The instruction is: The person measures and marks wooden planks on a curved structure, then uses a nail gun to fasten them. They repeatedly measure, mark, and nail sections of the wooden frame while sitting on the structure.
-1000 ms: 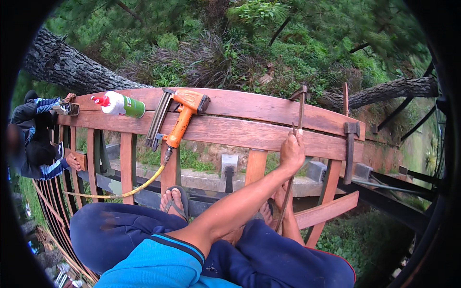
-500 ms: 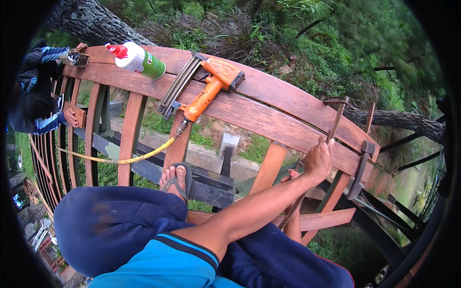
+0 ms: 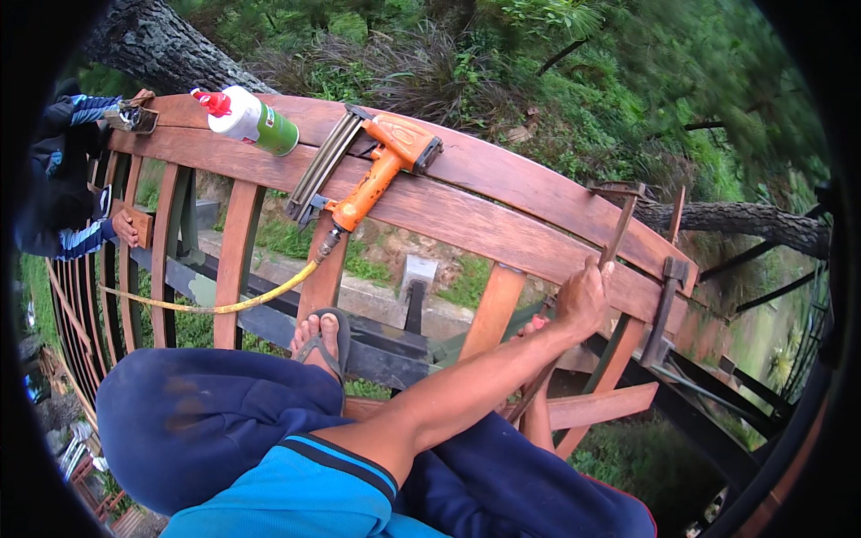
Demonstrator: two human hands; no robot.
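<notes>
My left hand (image 3: 581, 300) is closed round the upright bar of a rusty metal bar clamp (image 3: 621, 224) on the curved wooden rail (image 3: 502, 215). Its arm reaches across my right thigh from the blue sleeve. Lower down, behind that forearm, my right hand (image 3: 535, 325) shows only in part. Its visible fingers are bent beside the clamp's lower bar, and what they grip is hidden. A second clamp (image 3: 662, 309) sits on the rail's right end, just past my left hand. Below it, a short wooden board (image 3: 601, 408) crosses a slat.
An orange nail gun (image 3: 377, 175) lies on the rail, its yellow hose (image 3: 224, 308) trailing left. Beside it lies a white and green glue bottle (image 3: 256, 121) with a red cap. At far left a co-worker's hand (image 3: 126, 229) touches a wood block (image 3: 141, 228). Dark metal beams (image 3: 377, 354) run below.
The view has shifted slightly, so everything appears a little farther left. My left hand stays closed on the clamp bar, and the tools on the rail keep their places.
</notes>
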